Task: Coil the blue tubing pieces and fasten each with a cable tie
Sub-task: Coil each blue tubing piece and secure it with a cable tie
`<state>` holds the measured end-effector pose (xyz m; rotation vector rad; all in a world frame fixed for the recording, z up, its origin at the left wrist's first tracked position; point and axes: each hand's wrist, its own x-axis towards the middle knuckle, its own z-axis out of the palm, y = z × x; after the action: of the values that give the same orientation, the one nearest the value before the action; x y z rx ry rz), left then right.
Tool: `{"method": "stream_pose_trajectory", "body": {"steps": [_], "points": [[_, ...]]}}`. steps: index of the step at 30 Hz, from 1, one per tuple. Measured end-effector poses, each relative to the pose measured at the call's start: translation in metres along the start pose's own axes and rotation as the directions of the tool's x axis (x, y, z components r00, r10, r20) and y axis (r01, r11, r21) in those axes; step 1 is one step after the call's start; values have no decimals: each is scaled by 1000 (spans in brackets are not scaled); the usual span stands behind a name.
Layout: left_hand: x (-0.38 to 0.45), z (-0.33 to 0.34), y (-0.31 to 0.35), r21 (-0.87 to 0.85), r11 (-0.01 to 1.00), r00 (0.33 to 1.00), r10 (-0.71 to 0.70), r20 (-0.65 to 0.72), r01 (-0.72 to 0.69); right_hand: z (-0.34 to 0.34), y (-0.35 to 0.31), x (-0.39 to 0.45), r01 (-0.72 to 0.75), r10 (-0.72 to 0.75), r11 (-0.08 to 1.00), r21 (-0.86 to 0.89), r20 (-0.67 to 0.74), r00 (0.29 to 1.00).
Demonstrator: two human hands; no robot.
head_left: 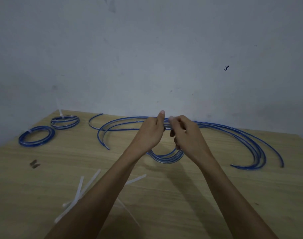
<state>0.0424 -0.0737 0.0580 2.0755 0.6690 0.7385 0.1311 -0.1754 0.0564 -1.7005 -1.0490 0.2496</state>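
Both hands hold one coil of blue tubing (166, 158) upright above the table; its lower loops hang below my wrists. My left hand (150, 133) grips the coil's top with the thumb raised. My right hand (183, 131) pinches a pale cable tie at the same spot, fingers curled. Two tied coils lie at the far left: one (36, 136) nearer, one (65, 121) behind it with its tie tail sticking up. Several loose curved tubing pieces (250, 145) lie across the far side of the table. Loose white cable ties (83, 190) lie near my left forearm.
The wooden table (164, 195) stands against a grey wall. Its far edge runs just behind the loose tubing. A small dark object (34, 164) lies at the left of the table.
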Motion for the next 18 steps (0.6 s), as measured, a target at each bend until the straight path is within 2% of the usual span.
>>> {"method": "stream_pose_trajectory", "body": {"steps": [2, 4, 8, 10, 14, 18], "points": [[2, -2, -3, -16, 999, 999, -43, 14, 43, -2, 2, 0, 160, -145, 971, -179, 96, 985], [3, -2, -5, -46, 996, 997, -78, 14, 78, -2, 7, 0, 261, -216, 913, -313, 174, 961], [5, -1, -9, -76, 996, 999, -35, 25, 37, -2, 16, 3, 254, -173, 821, -511, 201, 964], [5, -2, -8, -58, 998, 999, 11, 43, -9, -2, 19, 2, 242, -166, 824, -512, 189, 968], [-3, -4, -11, 139, 976, 985, 167, 29, -170, -2, 20, 3, 232, -200, 860, -454, 119, 973], [-13, -13, -25, 238, 951, 975, 216, -59, -197, 11, 15, 0, 268, -238, 877, -399, 124, 963]]}}
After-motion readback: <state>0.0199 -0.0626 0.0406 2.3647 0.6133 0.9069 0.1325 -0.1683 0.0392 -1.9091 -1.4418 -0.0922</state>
